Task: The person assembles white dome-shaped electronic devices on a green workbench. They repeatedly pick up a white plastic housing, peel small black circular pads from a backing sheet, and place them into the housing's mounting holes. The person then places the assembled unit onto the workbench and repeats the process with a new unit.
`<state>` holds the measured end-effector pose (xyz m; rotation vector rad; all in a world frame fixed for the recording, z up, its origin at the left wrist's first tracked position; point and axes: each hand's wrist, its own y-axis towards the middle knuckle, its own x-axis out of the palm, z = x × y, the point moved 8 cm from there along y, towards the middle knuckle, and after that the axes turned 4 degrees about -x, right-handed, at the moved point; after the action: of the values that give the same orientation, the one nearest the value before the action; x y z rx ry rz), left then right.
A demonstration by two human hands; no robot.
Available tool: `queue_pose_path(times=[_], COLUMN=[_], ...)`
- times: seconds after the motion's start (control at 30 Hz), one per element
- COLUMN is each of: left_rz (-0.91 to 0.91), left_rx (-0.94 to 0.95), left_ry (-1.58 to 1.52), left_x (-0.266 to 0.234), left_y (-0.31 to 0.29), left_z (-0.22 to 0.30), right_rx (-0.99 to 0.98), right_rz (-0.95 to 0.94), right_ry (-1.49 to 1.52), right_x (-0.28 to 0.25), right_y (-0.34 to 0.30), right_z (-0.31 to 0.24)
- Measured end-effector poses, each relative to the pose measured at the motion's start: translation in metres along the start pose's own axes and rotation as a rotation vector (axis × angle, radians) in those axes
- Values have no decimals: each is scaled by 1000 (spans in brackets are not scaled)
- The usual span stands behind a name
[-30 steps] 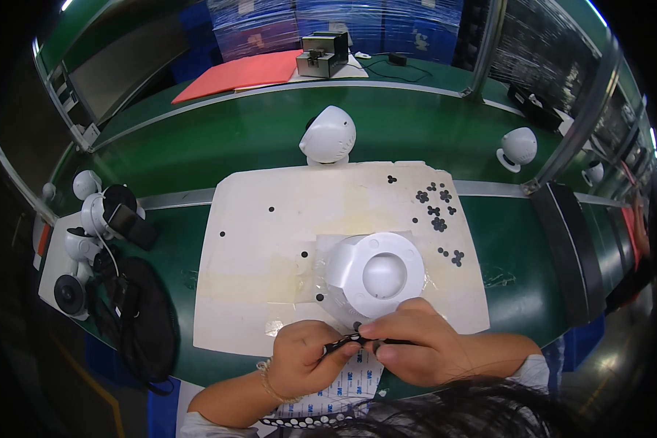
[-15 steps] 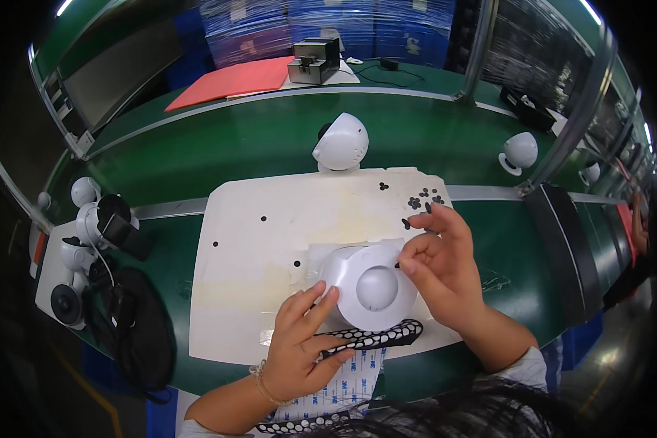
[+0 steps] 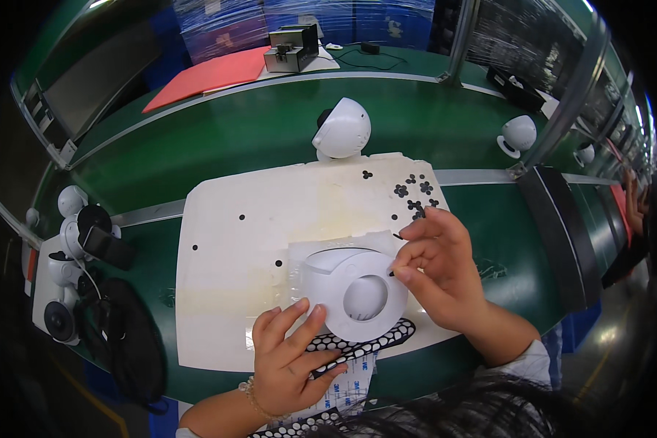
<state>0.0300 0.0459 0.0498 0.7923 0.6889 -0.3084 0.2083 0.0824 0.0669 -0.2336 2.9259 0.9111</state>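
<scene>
White housing, just beside left hand

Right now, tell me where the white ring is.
In the head view, the white ring sits below and right of centre, over the cream board, between the left hand and right hand, beyond the dotted strip.

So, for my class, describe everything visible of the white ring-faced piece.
The white piece looks like smooth plastic. A broad, flat ring faces up around a round recess, with dark marks inside; a body part shows beyond it, toward the upper left. It rests on a translucent sheet over the pale board. The left hand seems to touch its left edge; the right hand pinches a small black pad by its right edge; a white-dotted black strip lies along its near side.
</scene>
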Motion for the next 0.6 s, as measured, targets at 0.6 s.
queue_pose_path(times=[0.6], left_rz=[-31], left_rx=[-25], left_ry=[19], left_x=[1], left_y=[-1], left_z=[1], right_rx=[-503], right_rz=[-90], right_ry=[-841], right_x=[17], right_y=[6], right_z=[-52])
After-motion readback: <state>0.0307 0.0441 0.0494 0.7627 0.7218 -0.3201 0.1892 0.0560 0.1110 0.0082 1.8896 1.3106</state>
